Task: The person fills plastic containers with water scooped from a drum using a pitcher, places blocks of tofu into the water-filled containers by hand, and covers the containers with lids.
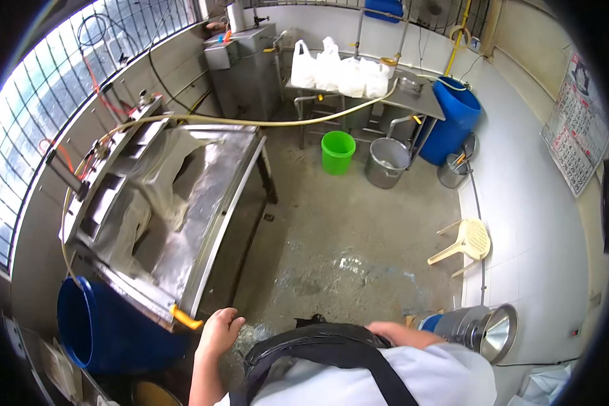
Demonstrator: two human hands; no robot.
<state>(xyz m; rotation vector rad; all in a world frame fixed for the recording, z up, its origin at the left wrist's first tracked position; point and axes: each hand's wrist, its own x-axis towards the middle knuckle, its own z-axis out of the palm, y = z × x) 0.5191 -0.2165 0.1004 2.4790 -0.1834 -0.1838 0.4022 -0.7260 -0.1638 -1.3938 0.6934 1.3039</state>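
My left hand [221, 333] hangs in the air by the near corner of the steel table [216, 250], a little right of a yellow valve handle [185, 317]. Its fingers and thumb are slightly apart, with nothing between them. My right hand [390, 331] is at the front of my body, beside the black apron [314, 333]; its fingertips are hidden, so I cannot tell what they touch. On the steel table lies a crumpled whitish cloth or sheet [166, 179], and a long cream hose [277, 124] stretches over its far end.
A blue barrel [74, 325] stands at left. Ahead are a green bucket [337, 153], a steel pot [388, 164], white bags [338, 71] on a back table and another blue barrel [457, 111]. At right are a stool [472, 240] and a machine with a steel funnel [499, 333]. The floor [345, 223] looks wet.
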